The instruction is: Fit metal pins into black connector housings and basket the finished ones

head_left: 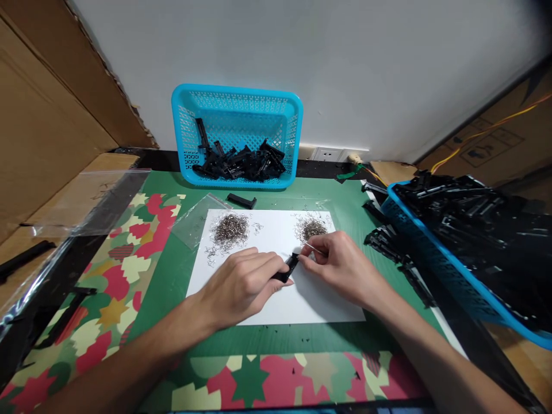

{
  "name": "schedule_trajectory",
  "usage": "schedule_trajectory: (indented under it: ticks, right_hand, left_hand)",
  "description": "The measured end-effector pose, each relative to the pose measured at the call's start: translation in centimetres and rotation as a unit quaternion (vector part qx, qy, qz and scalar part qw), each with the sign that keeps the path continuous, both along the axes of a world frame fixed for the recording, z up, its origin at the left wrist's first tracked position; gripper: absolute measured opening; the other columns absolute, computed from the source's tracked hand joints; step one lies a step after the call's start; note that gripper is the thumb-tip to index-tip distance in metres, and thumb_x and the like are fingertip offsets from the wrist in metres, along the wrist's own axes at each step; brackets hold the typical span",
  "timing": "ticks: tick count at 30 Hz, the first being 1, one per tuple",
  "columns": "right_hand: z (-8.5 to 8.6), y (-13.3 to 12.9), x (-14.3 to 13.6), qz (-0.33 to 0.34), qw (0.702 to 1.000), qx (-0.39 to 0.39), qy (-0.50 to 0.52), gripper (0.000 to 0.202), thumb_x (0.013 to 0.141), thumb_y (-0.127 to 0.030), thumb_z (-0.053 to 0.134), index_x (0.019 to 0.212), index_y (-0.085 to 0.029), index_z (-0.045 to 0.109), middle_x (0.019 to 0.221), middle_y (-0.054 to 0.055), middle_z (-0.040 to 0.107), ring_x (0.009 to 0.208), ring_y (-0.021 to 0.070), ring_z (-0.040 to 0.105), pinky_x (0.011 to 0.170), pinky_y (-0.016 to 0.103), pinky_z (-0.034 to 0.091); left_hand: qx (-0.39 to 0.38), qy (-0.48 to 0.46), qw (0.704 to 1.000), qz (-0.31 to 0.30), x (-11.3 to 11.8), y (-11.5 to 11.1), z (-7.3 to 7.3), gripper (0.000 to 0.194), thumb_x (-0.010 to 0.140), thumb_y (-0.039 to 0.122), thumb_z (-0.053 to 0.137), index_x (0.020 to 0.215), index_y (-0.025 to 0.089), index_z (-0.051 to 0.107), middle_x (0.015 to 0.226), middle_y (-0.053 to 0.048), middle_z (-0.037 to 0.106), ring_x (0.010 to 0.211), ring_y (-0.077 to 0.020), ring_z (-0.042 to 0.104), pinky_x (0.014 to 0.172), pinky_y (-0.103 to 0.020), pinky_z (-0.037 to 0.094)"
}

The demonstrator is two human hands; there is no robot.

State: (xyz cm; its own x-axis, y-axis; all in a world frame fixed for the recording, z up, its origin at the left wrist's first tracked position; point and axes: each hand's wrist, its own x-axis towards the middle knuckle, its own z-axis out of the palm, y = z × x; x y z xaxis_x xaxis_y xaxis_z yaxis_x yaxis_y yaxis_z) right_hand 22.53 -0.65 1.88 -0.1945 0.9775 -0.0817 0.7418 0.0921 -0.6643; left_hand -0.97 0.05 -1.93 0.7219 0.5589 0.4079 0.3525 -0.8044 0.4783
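Left hand grips small black plastic part: light, stiff; hold by middle. Right hand pinches thin wire pin: tiny, bendy, slippery.

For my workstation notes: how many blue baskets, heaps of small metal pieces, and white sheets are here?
Blue baskets: 2, the back basket and the right basket
Metal heaps: 2, the left heap and the right heap
White sheet: 1
Total: 5
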Motion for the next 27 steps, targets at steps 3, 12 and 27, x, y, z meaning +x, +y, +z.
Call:
schedule_trajectory:
  ticks: [3, 12, 27]
  right_hand:
    - [-0.1, -0.1, -0.1, 0.004, 1.0, 0.014, -0.02, 0.027, 0.088, -0.022, 0.065, 0.063, -0.02, 0.056, 0.054, -0.003, 0.048, 0.052, 0.011, 0.038, 0.052, 0.029, 0.029]
    - [-1.1, -0.4, -0.3, 0.005, 0.999, 0.035, -0.034, 0.032, 0.091, -0.022, 0.063, 0.063, -0.021, 0.049, 0.055, -0.004, 0.046, 0.053, 0.011, 0.038, 0.054, 0.03, 0.028]
    - [-0.3, -0.2, -0.3, -0.015, 1.0, 0.009, -0.024, 0.025, 0.087, -0.026, 0.067, 0.063, -0.019, 0.06, 0.053, -0.004, 0.047, 0.052, 0.0112, 0.039, 0.052, 0.028, 0.029]
  left_hand:
    - [-0.004, 0.003, 1.0, 0.002, 0.0, 0.0, -0.1, 0.006, 0.102, 0.017, 0.062, 0.107, 0.018, 0.059, 0.09, -0.002, 0.07, 0.072, -0.019, 0.058, 0.069, -0.034, 0.045]
    - [-0.04, -0.012, 0.999, 0.018, 0.0, -0.1, 0.5, 0.006, 0.103, 0.02, 0.064, 0.103, 0.016, 0.06, 0.087, -0.003, 0.069, 0.071, -0.0183, 0.059, 0.064, -0.031, 0.046]
    - [-0.042, -0.018, 0.999, 0.02, 0.0, 0.1, 0.3, 0.004, 0.102, 0.02, 0.062, 0.103, 0.017, 0.062, 0.09, -0.005, 0.072, 0.073, -0.0195, 0.062, 0.067, -0.034, 0.049]
